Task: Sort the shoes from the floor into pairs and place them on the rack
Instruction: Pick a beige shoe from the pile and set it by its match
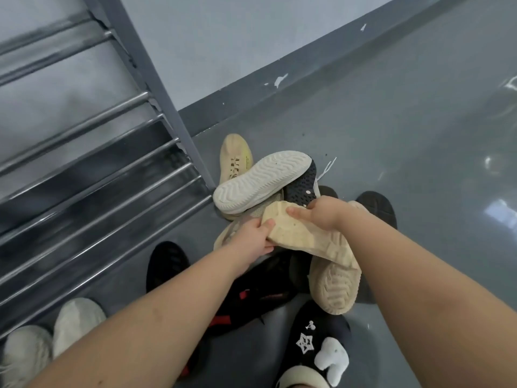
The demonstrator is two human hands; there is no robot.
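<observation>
A heap of shoes lies on the grey floor beside the metal rack (84, 152). Both hands grip one cream shoe (302, 236), held sole up over the heap: my left hand (254, 239) is on its near-left edge, my right hand (321, 212) is on its top edge. A second cream shoe (334, 287) lies sole up beneath it. A white-soled dark mesh shoe (260, 180) rests sole up at the far side, with a tan shoe (233, 158) behind it. Black shoes with red trim (251, 298) lie under my left forearm.
A pair of pale grey shoes (50, 337) sits on the rack's low bars at bottom left. A black slipper with white charms (321, 340) is at the bottom edge, a dark shoe (377, 208) to the right. The wall's skirting runs behind the heap.
</observation>
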